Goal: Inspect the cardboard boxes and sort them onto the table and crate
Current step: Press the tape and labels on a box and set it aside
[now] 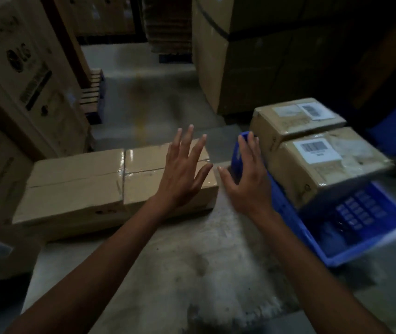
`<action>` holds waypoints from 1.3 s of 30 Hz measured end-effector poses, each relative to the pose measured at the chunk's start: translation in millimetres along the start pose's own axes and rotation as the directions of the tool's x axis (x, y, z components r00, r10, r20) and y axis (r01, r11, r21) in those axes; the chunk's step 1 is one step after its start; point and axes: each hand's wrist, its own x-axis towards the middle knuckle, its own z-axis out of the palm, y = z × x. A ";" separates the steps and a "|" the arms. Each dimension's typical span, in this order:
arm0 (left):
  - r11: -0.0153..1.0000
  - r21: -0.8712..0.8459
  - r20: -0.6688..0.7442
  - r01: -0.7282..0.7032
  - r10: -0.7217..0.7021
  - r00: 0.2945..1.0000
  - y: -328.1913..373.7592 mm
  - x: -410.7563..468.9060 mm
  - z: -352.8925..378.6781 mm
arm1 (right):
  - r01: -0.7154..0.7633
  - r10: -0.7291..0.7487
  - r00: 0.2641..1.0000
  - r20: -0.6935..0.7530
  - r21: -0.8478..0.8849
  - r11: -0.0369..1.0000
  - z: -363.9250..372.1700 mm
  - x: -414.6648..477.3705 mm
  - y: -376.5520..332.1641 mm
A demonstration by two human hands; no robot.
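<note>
Nothing is held: the left hand (182, 172) is spread over the long taped brown cardboard box (83, 186) on the grey table (180, 261), the right hand (247, 179) beside the blue plastic crate (372, 225) at right. The near labelled cardboard box (331, 169) perched there could be tipped by a careless nudge.

Three boxes are counted: one long box (117, 182), two labelled boxes (296, 118) (331, 162). One crate (283, 203) and two grips (182, 172) (245, 179) are recorded.

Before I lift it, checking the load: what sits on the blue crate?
Two barcode-labelled cardboard boxes rest on the blue crate, one behind the other. They hide most of its inside; only near grid floor shows.
</note>
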 end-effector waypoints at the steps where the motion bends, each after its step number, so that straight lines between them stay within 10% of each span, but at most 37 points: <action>1: 0.999 -0.017 -0.008 -0.029 0.029 1.000 16.0 1.2 -1.0 | -0.006 0.006 0.999 -0.036 -0.006 1.000 -17.0 -7.9 2.6; 21: 0.750 -0.468 0.066 -0.468 0.557 0.828 480.3 -84.2 118.9 | -0.554 0.445 0.733 -0.513 -0.073 0.829 -370.7 -339.0 168.9; 26: 0.719 -0.669 0.317 -0.189 0.506 0.802 567.3 -122.5 162.6 | -0.712 0.618 0.568 -0.543 0.053 0.700 -422.5 -427.7 196.2; 30: 0.581 -0.744 0.600 0.330 0.363 0.713 604.0 -139.3 191.7 | -0.748 0.816 0.284 -0.504 0.416 0.517 -441.2 -484.4 222.7; 33: 0.411 -0.624 0.779 0.665 0.262 0.569 625.5 -146.5 214.6 | -0.479 0.952 0.067 -0.297 0.828 0.292 -449.1 -517.3 246.7; 39: 0.269 -0.376 0.923 0.886 0.189 0.335 650.1 -147.4 279.4 | -0.119 1.000 0.001 -0.019 0.993 0.019 -461.0 -556.6 301.4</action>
